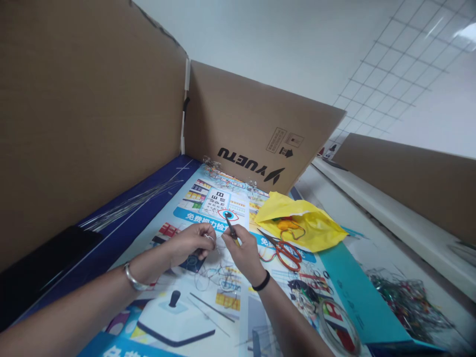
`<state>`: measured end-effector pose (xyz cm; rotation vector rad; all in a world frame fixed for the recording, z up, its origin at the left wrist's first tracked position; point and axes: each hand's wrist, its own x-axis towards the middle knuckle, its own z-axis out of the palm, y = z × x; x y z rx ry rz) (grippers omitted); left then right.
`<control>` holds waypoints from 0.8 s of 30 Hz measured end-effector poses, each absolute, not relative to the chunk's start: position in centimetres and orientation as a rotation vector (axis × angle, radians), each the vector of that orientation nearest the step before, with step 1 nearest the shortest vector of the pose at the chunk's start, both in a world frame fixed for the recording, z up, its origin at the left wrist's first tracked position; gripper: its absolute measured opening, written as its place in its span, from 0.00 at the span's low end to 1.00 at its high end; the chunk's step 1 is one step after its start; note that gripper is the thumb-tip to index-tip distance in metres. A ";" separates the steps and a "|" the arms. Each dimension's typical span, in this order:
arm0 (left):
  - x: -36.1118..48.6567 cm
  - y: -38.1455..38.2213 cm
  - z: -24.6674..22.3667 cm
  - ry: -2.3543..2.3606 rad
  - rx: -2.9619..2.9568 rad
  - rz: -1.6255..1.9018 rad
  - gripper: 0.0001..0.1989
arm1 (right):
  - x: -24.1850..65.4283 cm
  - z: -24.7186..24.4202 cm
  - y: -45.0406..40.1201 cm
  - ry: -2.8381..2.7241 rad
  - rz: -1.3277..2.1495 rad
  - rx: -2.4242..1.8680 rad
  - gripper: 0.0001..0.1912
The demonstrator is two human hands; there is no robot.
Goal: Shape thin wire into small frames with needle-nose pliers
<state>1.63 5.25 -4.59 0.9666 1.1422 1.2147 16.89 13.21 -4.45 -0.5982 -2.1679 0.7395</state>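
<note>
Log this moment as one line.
left hand: pinching thin strand | right hand: holding dark-tipped tool | red-handled scissors: beside yellow bag

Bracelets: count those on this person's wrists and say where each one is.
2. A silver bangle is around the wrist of the left hand, and a black band is around that of the right hand.

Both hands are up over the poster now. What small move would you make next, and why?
I'd probably tilt the right hand to bring the slim tool's dark tip toward the pale strand. The left hand pinches that strand close by, while the tip points up and away from it.
</note>
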 end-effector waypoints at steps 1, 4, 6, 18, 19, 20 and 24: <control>1.6 5.2 -4.6 1.142 0.971 1.209 0.05 | 16.9 -4.4 13.3 -2.173 0.742 -0.594 0.04; 1.5 5.3 -4.6 1.110 0.982 1.229 0.05 | 16.9 -4.5 13.4 -2.197 0.733 -0.576 0.03; 1.4 5.3 -4.7 1.096 0.992 1.239 0.06 | 16.9 -4.5 13.5 -2.210 0.712 -0.556 0.03; 1.4 5.2 -4.4 1.110 0.954 1.207 0.08 | 17.1 -4.2 13.6 -2.205 0.727 -0.590 0.04; 1.4 5.2 -4.3 1.099 0.943 1.217 0.08 | 17.2 -4.1 13.6 -2.205 0.727 -0.597 0.04; 1.5 5.2 -4.2 1.086 0.936 1.225 0.08 | 17.2 -4.1 13.7 -2.207 0.723 -0.597 0.04; 1.5 5.1 -4.1 1.059 0.953 1.199 0.05 | 17.3 -4.1 13.8 -2.226 0.698 -0.556 0.03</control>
